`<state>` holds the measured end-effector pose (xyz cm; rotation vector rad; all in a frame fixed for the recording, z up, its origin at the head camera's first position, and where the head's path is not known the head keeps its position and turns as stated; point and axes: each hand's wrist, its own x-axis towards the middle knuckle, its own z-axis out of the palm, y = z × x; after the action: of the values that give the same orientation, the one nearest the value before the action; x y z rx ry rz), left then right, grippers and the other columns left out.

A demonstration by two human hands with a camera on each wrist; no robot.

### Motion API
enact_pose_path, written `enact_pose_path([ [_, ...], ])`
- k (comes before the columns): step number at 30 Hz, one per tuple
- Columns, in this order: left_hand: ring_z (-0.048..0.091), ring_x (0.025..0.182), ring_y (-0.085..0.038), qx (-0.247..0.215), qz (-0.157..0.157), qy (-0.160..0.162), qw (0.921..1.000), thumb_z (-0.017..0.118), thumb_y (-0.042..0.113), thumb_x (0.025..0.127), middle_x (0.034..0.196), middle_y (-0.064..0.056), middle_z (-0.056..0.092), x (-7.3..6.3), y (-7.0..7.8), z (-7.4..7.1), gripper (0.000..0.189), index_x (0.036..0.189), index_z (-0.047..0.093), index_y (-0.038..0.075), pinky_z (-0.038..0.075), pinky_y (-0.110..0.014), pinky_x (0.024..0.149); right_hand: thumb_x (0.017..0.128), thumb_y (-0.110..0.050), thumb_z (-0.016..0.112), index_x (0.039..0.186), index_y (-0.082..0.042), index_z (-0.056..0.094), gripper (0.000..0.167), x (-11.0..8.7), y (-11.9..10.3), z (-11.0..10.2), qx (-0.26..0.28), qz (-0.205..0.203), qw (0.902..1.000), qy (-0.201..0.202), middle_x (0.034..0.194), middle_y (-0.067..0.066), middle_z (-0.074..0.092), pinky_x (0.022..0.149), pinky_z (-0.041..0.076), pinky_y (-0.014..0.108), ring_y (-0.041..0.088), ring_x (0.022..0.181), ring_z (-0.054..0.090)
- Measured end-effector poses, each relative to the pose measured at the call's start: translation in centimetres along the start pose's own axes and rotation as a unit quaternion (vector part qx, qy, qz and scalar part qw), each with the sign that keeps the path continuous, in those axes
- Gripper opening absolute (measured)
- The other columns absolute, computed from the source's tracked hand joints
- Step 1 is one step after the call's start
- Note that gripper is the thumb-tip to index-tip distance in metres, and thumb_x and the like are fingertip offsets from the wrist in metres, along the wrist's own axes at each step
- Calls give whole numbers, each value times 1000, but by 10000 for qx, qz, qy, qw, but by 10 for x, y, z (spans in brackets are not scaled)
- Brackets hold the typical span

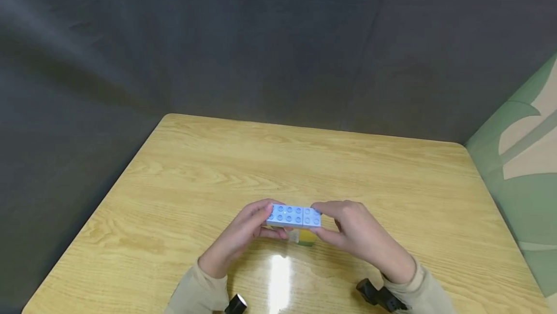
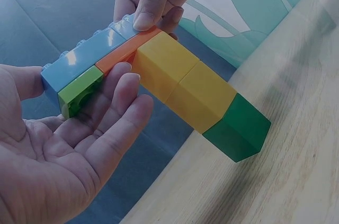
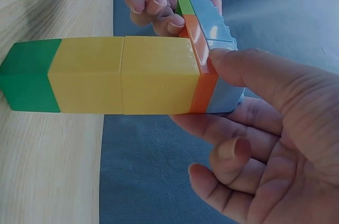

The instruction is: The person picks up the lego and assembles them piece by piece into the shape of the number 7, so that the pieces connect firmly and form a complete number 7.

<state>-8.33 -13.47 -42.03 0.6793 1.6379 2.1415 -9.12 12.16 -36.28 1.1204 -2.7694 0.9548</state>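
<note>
Both hands hold one joined build of toy building bricks over the table. On top, a long blue brick (image 1: 285,215) meets a shorter blue brick (image 1: 312,217) end to end, studs upward. Beneath them, the left wrist view shows an orange brick (image 2: 124,53) and a small light green brick (image 2: 79,92). From the orange one, two yellow bricks (image 2: 177,78) and a dark green brick (image 2: 238,127) form a column pointing down. My left hand (image 1: 243,227) grips the long blue brick's left end, fingers beside the light green brick. My right hand (image 1: 354,227) pinches the short blue brick's end.
The wooden table (image 1: 196,174) lies under the hands, with a bright reflection near its front. A dark cloth (image 1: 278,43) hangs behind and to the left. Green patterned fabric (image 1: 522,169) borders the right side. Black devices sit at the left wrist (image 1: 236,304) and right wrist (image 1: 380,297).
</note>
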Motion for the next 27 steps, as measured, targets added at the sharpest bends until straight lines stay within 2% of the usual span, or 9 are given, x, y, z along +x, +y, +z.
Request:
enact_pose_path([
  [5,68,85,-19,-18,-32,6,10000,32,23,108,103,-13,69,1,0,0,47,125,48,-18,56,-44,82,87,-19,76,102,-22,70,17,-2,0,0,42,46,10000,59,86,-12,68,39,35,18,-4,43,30],
  [7,68,85,-19,-34,-52,10,10000,32,23,108,103,-14,69,1,0,0,47,126,47,-18,56,-45,82,87,-19,76,102,-22,69,17,-2,0,1,45,52,10000,68,86,-13,68,39,35,18,-4,44,31],
  [12,69,84,-19,-30,-27,44,10000,33,25,108,105,-27,66,0,-1,0,49,126,47,-18,56,-47,82,87,-20,76,103,-23,69,18,-2,-1,1,-23,31,10000,92,88,-13,68,39,35,18,-4,44,31],
  [16,68,85,-20,14,-14,41,10000,31,25,108,107,-32,64,0,-2,0,49,126,48,-17,56,-48,82,87,-20,75,104,-23,69,18,-3,-1,1,4,67,10000,65,90,-12,69,39,36,18,-4,43,31],
  [19,68,85,-20,21,-99,73,9999,32,26,108,107,-23,67,0,0,1,49,127,48,-16,56,-48,83,88,-21,74,104,-24,69,18,-3,-1,1,49,92,9999,32,90,-14,69,39,35,18,-4,43,31],
  [23,68,85,-20,-4,-120,82,9999,32,26,108,105,-18,69,0,0,0,49,127,48,-16,55,-49,83,89,-23,74,105,-26,69,17,-3,-1,2,90,98,9999,31,88,-15,68,39,35,18,-3,43,31],
  [27,69,85,-20,-20,-34,61,10000,33,25,108,105,-26,66,0,-1,0,48,127,47,-17,55,-50,83,88,-24,75,104,-28,68,18,-3,1,4,137,113,9998,83,86,-17,66,39,35,19,-3,43,32],
])
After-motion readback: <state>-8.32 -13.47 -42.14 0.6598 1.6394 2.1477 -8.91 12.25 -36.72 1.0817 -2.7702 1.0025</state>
